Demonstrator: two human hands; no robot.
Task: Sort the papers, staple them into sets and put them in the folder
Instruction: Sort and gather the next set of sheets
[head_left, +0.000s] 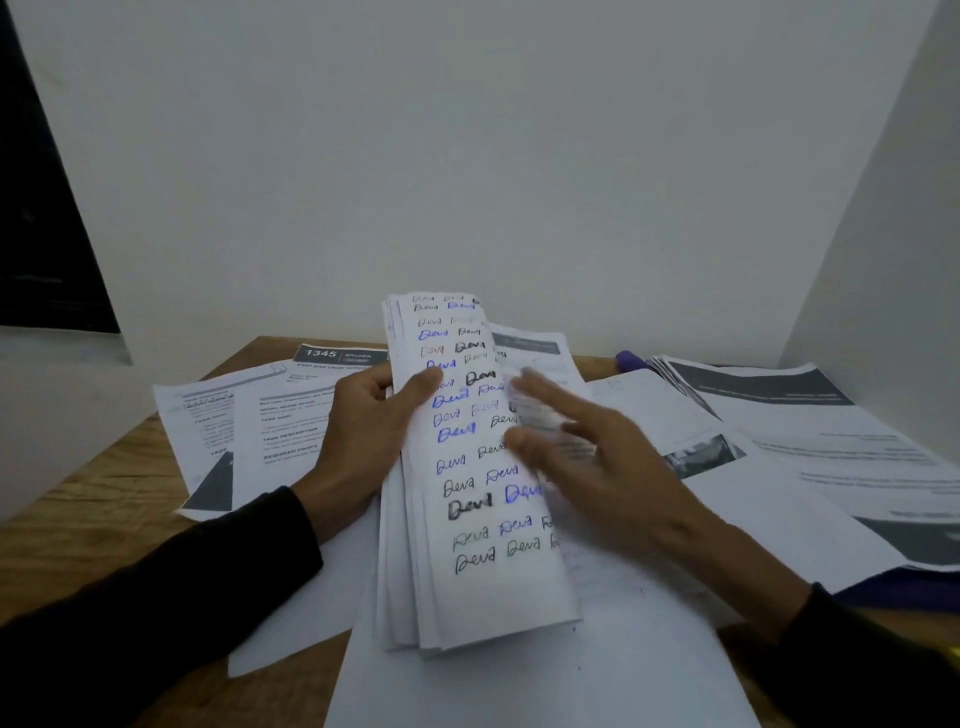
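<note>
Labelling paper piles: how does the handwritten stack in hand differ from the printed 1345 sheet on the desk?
The white handwritten stack is many sheets, curled, lifted in the left hand; the printed 1345 sheet lies flat on the wooden desk. The stack carries multicoloured pen scribbles; the sheet has typed text under a dark header. Both are white paper.

Only 2 forearms and 2 bare hands of the person are in view. The left hand (363, 426) emerges from a long black sleeve (171, 587) that fills the lower left of the frame, its cuff ending at the wrist. The right hand (597, 457) comes from a matching black sleeve (878, 670) at the lower right. The fabric looks plain and dark, without visible markings. No rings, watch or gloves show on either hand.
</note>
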